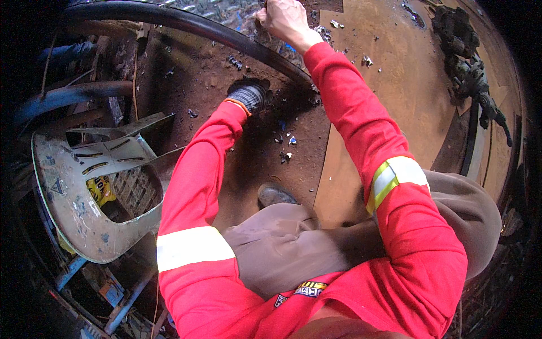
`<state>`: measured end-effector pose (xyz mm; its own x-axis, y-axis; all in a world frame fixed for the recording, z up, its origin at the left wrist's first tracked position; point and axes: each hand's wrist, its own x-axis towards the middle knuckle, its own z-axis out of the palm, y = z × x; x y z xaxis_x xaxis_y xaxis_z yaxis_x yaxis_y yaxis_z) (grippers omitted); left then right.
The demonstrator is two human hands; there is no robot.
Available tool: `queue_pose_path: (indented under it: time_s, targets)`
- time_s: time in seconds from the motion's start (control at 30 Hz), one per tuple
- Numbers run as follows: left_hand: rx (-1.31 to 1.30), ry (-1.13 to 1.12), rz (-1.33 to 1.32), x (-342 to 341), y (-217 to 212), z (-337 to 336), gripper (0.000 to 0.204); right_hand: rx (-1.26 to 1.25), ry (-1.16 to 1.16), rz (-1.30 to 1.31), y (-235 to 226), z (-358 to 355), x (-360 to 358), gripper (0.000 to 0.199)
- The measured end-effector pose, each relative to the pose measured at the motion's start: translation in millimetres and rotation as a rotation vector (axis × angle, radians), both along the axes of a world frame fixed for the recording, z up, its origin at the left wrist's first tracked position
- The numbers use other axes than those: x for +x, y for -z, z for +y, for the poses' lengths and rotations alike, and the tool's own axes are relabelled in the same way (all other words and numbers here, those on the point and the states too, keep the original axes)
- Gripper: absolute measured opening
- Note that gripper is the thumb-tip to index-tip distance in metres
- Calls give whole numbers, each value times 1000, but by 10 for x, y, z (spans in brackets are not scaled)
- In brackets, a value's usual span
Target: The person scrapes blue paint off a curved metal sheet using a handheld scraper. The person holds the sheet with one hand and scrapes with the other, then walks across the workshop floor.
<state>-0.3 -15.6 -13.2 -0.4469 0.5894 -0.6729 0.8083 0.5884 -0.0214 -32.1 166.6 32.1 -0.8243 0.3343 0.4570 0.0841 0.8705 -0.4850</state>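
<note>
My right hand [285,24], bare, is closed at the top of the view, beside the far side of a curved black tube [192,21]. A greyish, ragged bit shows at its fingers, but what it grips I cannot make out. My left hand [249,93] wears a dark knitted glove with an orange cuff edge. It is low over the reddish-brown ground, on the near side of the tube, and its fingers are lost in shadow. Beyond the tube is a shiny patterned metal sheet [212,8]. Small torn scraps [291,140] lie around both hands.
A worn, pale plastic chair [56,198] lies at the left, with a yellow packet [100,191] showing through its opening. Blue pipes [82,95] are behind it. Flat brown sheeting [389,85] covers the right-hand ground, with dark, greasy machine parts [466,76] on it. My shoe [275,195] is below.
</note>
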Motion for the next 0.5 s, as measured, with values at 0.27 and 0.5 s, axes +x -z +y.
queue_pose_path:
  time_s: [0.27, 0.5]
  targets:
    - [21, -5, -50, 10, -90, 24, 45, -135, 51, 7, 67, 360, 48, 26]
    - [68, -5, -22, 9, -73, 48, 47, -459, -98, 94, 170, 224, 132, 20]
